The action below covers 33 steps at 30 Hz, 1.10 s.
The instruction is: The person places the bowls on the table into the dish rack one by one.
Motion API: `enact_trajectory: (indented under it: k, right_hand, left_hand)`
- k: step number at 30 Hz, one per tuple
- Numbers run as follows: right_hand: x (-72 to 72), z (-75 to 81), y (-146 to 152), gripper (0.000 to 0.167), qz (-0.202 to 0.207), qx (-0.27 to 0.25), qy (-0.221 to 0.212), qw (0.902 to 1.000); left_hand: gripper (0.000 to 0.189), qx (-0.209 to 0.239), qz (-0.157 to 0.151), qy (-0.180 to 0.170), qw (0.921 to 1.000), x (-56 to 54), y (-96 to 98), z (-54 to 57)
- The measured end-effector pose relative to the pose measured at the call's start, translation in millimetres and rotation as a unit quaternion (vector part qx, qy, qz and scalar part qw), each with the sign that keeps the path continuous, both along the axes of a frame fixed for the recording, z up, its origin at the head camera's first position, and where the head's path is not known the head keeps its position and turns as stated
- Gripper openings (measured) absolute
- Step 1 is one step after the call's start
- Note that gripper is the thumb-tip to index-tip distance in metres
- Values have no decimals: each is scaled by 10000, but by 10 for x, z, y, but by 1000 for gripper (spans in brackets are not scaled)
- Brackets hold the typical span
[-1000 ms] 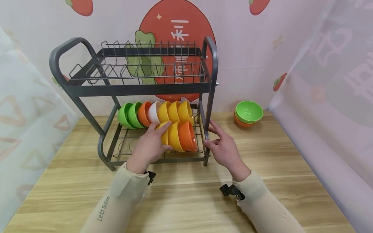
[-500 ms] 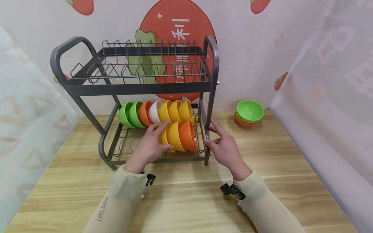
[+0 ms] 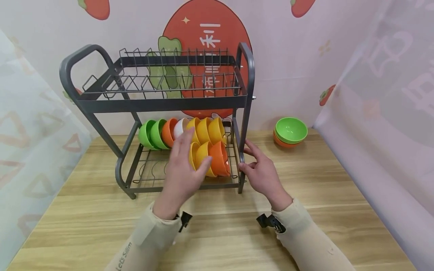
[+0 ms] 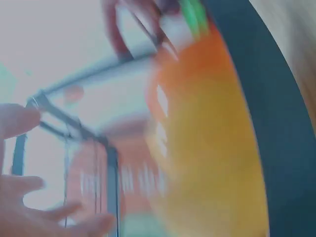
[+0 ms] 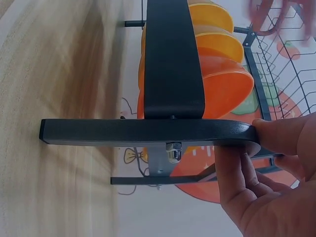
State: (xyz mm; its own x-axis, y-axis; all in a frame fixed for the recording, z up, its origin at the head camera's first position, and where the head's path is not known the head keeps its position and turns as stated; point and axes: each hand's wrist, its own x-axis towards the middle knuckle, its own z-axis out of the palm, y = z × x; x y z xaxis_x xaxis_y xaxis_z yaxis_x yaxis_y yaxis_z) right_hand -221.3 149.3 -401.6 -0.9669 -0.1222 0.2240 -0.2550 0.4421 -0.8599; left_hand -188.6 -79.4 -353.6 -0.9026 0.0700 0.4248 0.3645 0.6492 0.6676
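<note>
My left hand (image 3: 183, 173) is spread, fingers extended and thumb apart, in front of the lower tier of a dark metal dish rack (image 3: 162, 104). Nothing is in its grasp. Just beyond it, partly hidden, stand two yellow bowls (image 3: 204, 149) and an orange bowl (image 3: 218, 160), tipped on edge in a front row. In the blurred left wrist view, the fingers (image 4: 24, 217) are apart from the bowls. My right hand (image 3: 263, 177) grips the rack's right front leg; the right wrist view shows thumb and fingers around the bent metal tube (image 5: 232, 131).
Behind the front row, a back row holds green bowls (image 3: 145, 134), an orange one (image 3: 168, 132), a white one (image 3: 179, 127) and several yellow ones (image 3: 217, 130). A green bowl (image 3: 291, 130) nested in an orange bowl (image 3: 283, 143) sits right of the rack on the wooden table (image 3: 305, 180).
My left hand has let go of the yellow bowls in the front row and lifted back toward me, its fingers spreading. The right hand keeps its place on the rack leg.
</note>
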Motion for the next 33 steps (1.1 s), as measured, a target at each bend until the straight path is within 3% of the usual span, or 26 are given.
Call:
enact_trajectory:
  k: [2,3,5,7,10,16,18,21,25,28,33]
  right_hand:
    - [2,-1,4,75,2,3,34,10000]
    - [2,-1,7,75,0,22,76,10000]
    - [1,-7,10,74,-18,110,187,9998]
    - [1,-9,15,73,-62,225,325,9992]
    - [0,-12,20,72,-124,346,421,9984]
    - [-11,-1,66,75,121,304,104,9994]
    - [-37,13,147,73,215,285,-91,9993]
    - [-143,54,377,67,45,160,-170,9997]
    - [-381,123,840,60,-957,274,-119,9950]
    - [-588,131,1206,65,-1566,487,-435,9855]
    - [-874,-5,1634,73,-1543,129,-1196,9807]
  left_hand:
    - [78,721,-727,183,9946,44,154,25]
    - [77,1048,-1079,97,9886,48,234,28]
    - [79,1461,-1588,-333,9759,38,389,20]
    - [81,1627,-1803,-839,9664,1,528,-7]
    - [85,1734,-1843,-1460,9564,-85,690,-53]
    - [78,1649,-1402,-2647,9397,-192,862,-133]
    - [77,1509,-1330,-2738,9405,-210,901,-170]
    - [77,1363,-1267,-2515,9498,-225,950,-220]
    - [81,1369,-1218,-2330,9551,-230,1006,-287]
    - [83,1373,-1154,-2237,9580,-232,1039,-341]
    - [85,1212,-1096,-1957,9670,-231,1068,-412]
